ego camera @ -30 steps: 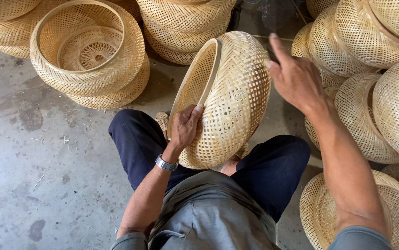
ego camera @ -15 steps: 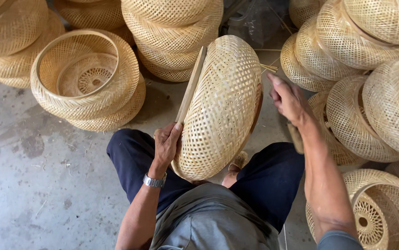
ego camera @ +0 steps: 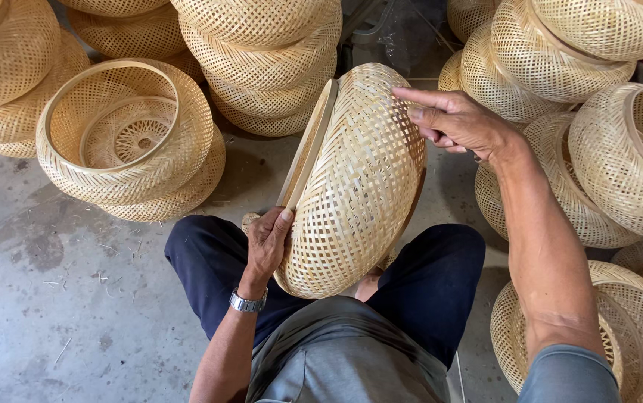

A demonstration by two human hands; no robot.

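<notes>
A pale woven bamboo basket (ego camera: pixel 355 183) stands on edge over my lap, its rim turned to the left. My left hand (ego camera: pixel 268 242) grips its lower left rim, thumb on the weave. My right hand (ego camera: pixel 452 119) hovers at the basket's upper right side, index finger stretched toward the weave and the other fingers curled; whether it touches the basket I cannot tell. A metal wristwatch (ego camera: pixel 248 302) sits on my left wrist.
Stacks of similar woven baskets surround me: an open one facing up on the left (ego camera: pixel 123 142), a tall stack at the top middle (ego camera: pixel 262 67), several at the right (ego camera: pixel 613 164) and one by my right knee (ego camera: pixel 639 336). Grey concrete floor (ego camera: pixel 60 298) lies at the lower left.
The basket has been turned so its rim faces left and its woven side faces me. My right hand has slid from the far rim to the upper right side.
</notes>
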